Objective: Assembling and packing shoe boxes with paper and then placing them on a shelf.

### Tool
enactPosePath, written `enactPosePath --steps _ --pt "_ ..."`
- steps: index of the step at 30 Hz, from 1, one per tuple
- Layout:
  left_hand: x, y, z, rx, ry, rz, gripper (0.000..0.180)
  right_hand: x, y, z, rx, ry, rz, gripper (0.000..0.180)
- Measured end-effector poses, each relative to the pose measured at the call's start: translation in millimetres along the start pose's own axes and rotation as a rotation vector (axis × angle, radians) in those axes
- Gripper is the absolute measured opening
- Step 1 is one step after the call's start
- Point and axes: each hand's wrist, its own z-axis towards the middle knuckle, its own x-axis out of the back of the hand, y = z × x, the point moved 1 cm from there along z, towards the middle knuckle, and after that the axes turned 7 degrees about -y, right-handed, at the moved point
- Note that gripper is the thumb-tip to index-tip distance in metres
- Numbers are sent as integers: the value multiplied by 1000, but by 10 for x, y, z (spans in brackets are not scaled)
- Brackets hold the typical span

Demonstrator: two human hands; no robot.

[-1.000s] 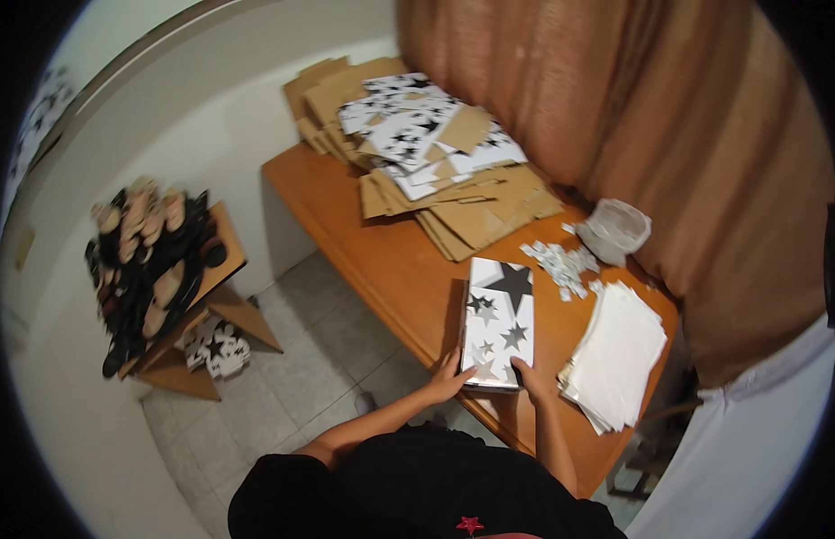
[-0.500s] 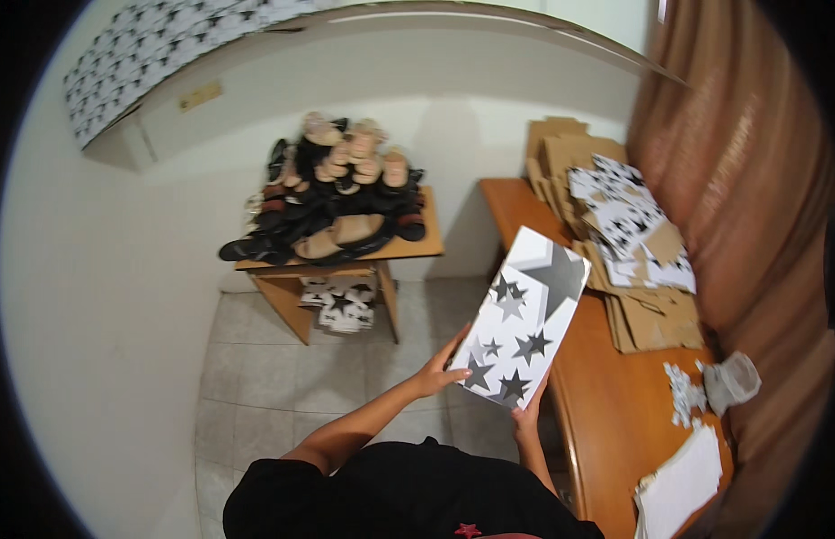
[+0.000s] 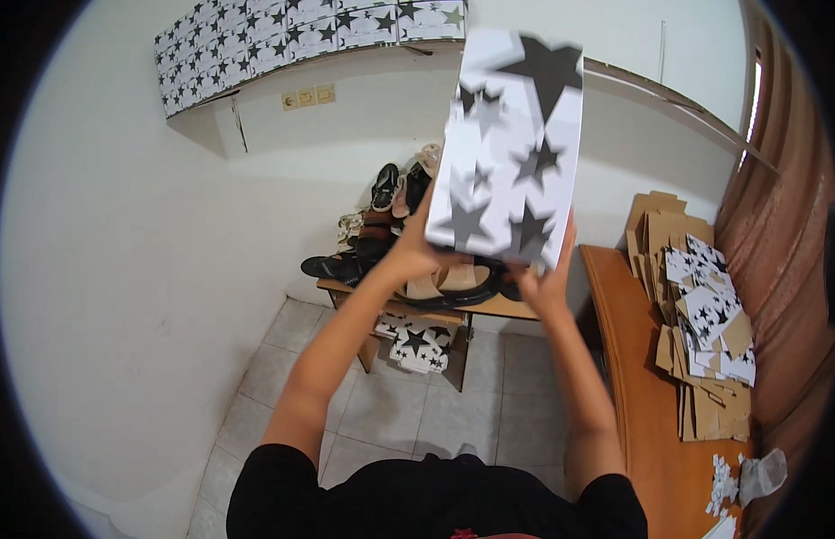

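A white shoebox printed with black and grey stars is raised in front of me, its far end near the wall shelf. My left hand grips its near left corner. Around the near right side, my right hand holds the same box. Both arms are stretched forward. Behind and below the box, sandals and shoes lie heaped on a small wooden table, partly hidden by the box and my hands.
Several star-printed boxes stand in a row on the wall shelf. Flattened cardboard and star-printed sheets pile on the wooden desk at right, near a clear plastic bag. More star-printed boxes sit under the small table.
Both hands have lifted the shoebox up and forward, from beside the desk to in front of the shoe table and shelf. My view has tilted up toward the shelf.
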Motion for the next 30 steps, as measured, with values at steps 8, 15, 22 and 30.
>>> enactPosePath --steps 8,15,22,30 --pt "1046 99 1910 -255 336 109 78 -93 581 2383 325 10 90 85" --pt "1719 389 2992 -589 430 88 59 -249 758 4041 524 70 148 51" --pt "2783 329 3702 -512 552 341 64 -757 869 4907 525 39 208 65" --pt "3115 286 4248 -376 485 500 67 -991 1377 5559 395 158 -57 61"
